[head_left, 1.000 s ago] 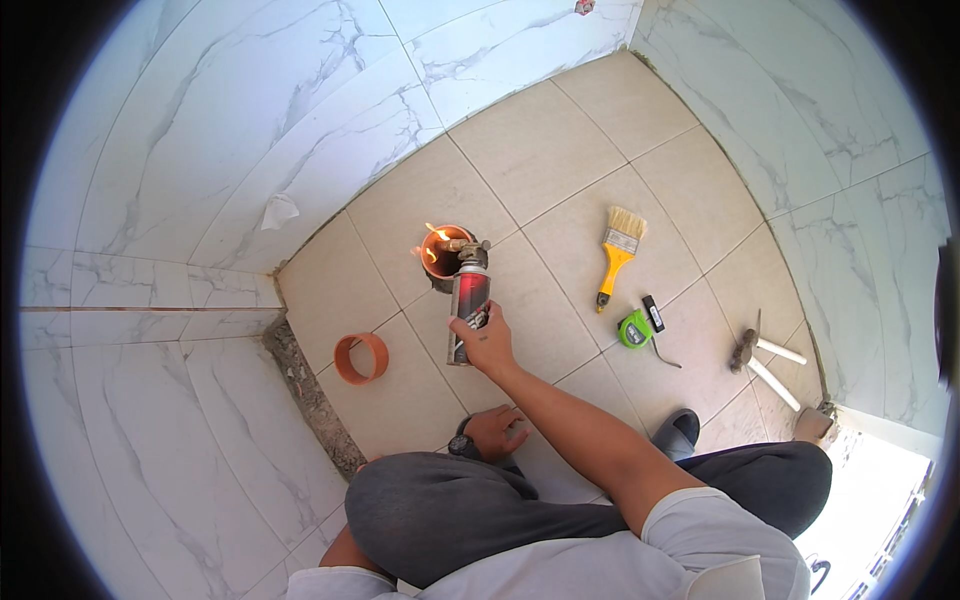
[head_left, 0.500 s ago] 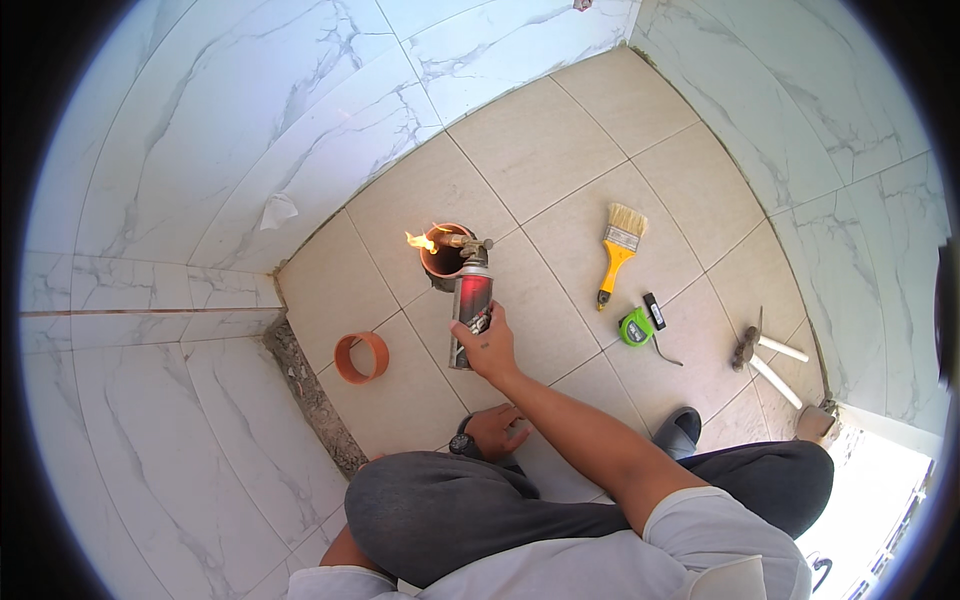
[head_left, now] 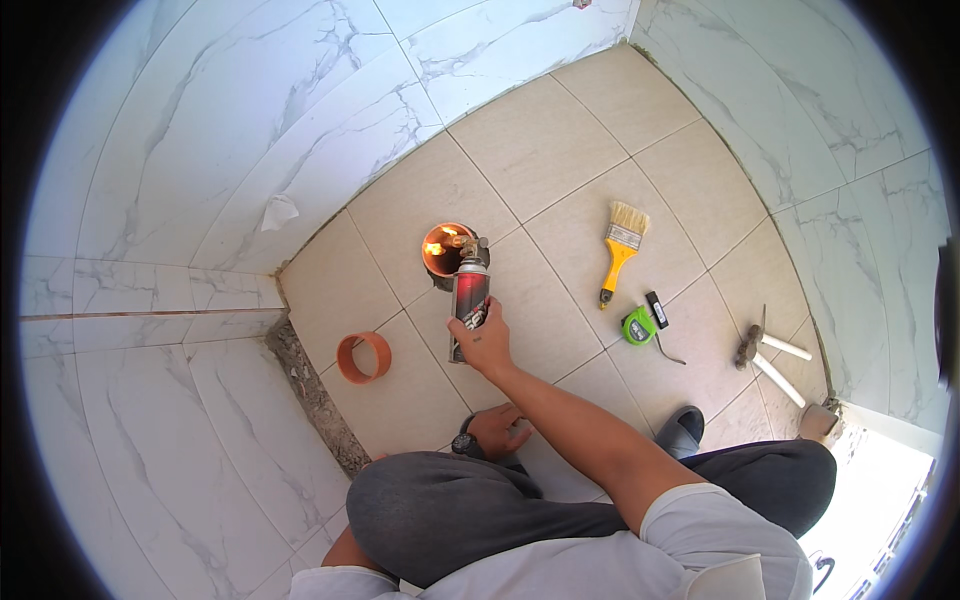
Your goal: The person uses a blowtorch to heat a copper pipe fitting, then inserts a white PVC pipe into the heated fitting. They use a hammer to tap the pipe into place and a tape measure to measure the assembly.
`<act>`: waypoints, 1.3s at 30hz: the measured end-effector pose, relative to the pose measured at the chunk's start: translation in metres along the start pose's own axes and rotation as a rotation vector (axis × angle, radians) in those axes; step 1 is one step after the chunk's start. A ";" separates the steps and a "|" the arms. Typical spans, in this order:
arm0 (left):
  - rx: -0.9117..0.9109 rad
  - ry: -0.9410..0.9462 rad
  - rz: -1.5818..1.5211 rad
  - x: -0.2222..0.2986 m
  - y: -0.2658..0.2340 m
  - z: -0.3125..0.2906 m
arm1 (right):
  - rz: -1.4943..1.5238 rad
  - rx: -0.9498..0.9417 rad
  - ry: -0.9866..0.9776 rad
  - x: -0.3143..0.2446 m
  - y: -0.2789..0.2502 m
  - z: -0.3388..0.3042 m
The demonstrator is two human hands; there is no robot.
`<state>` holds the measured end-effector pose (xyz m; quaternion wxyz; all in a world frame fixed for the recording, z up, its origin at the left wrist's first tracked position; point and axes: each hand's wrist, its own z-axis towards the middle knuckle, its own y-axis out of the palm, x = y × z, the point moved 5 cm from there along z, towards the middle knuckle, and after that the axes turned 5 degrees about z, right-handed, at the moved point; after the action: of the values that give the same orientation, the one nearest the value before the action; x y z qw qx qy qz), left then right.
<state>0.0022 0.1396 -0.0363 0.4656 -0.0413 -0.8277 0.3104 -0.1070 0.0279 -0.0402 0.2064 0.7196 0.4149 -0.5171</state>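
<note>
My right hand [head_left: 487, 338] is wrapped around the red and black can of a gas torch [head_left: 470, 303]. The torch's brass nozzle [head_left: 470, 246] reaches over an orange pipe opening [head_left: 426, 262] set in the floor. Orange flame [head_left: 434, 247] burns inside the pipe against its far-left wall. My left hand [head_left: 497, 431], with a black watch [head_left: 465, 443] on its wrist, rests beyond my bent knee. It holds nothing and its fingers are loosely apart. To the left of the torch, a loose orange pipe ring [head_left: 377, 357] sits on the floor.
Right of the pipe lie a yellow-handled paintbrush [head_left: 619, 257], a green tape measure [head_left: 638, 326] and a black marker-like stick [head_left: 656, 309]. White-handled hammers [head_left: 778, 372] lie near the right wall. Marbled tiled walls [head_left: 300, 110] enclose the beige floor; a rough gap [head_left: 312, 390] runs along the left wall.
The flame has shifted from reaching past the pipe's left rim to burning within the opening. My right hand and the torch have moved very slightly; my left hand has stayed put.
</note>
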 end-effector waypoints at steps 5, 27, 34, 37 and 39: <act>0.005 -0.006 0.016 0.001 0.000 0.000 | 0.058 -0.030 -0.005 0.001 -0.001 -0.001; 0.082 0.045 0.066 -0.006 0.003 -0.002 | -1.043 -0.685 -0.890 -0.093 -0.107 0.102; 0.072 0.019 0.069 -0.010 0.005 -0.002 | -1.205 -0.700 -1.018 -0.115 -0.088 0.125; 0.077 0.028 0.062 -0.012 0.007 -0.002 | -1.269 -0.727 -1.013 -0.118 -0.077 0.130; 0.084 0.037 0.040 -0.014 0.007 -0.002 | -1.323 -0.741 -1.015 -0.116 -0.072 0.132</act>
<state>0.0098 0.1412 -0.0495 0.4760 -0.0440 -0.8041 0.3535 -0.2551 -0.0713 0.0258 0.2433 -0.0914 0.7419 -0.6181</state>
